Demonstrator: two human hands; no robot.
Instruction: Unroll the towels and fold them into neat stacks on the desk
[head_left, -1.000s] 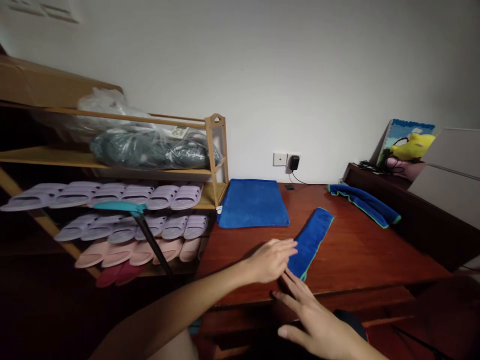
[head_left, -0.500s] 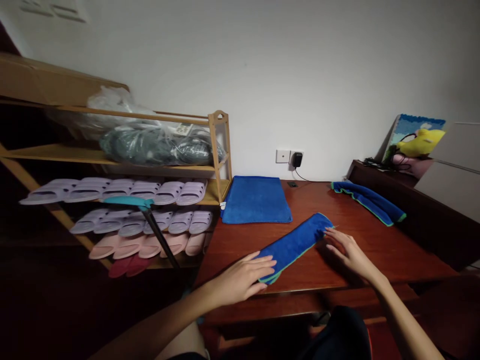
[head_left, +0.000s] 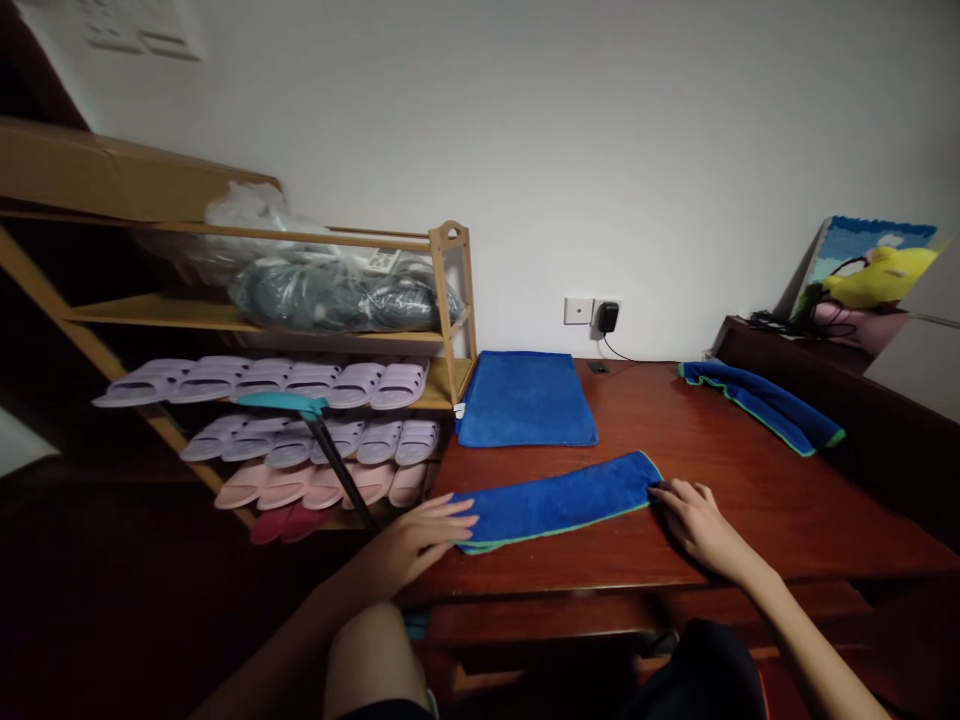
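Note:
A blue towel with green edging (head_left: 555, 500), folded into a long strip, lies on the table in front of me. My left hand (head_left: 420, 540) rests on its left end with the fingers stretched out flat. At the right end, my right hand (head_left: 697, 525) has curled fingers pinching the towel's near corner. Behind the strip lies a blue towel folded into a flat square (head_left: 529, 400). Farther right, another blue towel with green edging (head_left: 765, 405) lies in a loose, narrow fold.
The reddish-brown wooden table (head_left: 630, 410) stands against a white wall. On the left is a shoe rack (head_left: 442, 290) with rows of slippers (head_left: 397, 380) and plastic-wrapped bundles (head_left: 330, 290). A black adapter (head_left: 608, 318) sits in the socket. A yellow plush toy (head_left: 885, 275) is at right.
The folded strip has turned from a steep slant to nearly level, and stretches longer. My left hand has moved left with its end; my right hand has closed on the right corner.

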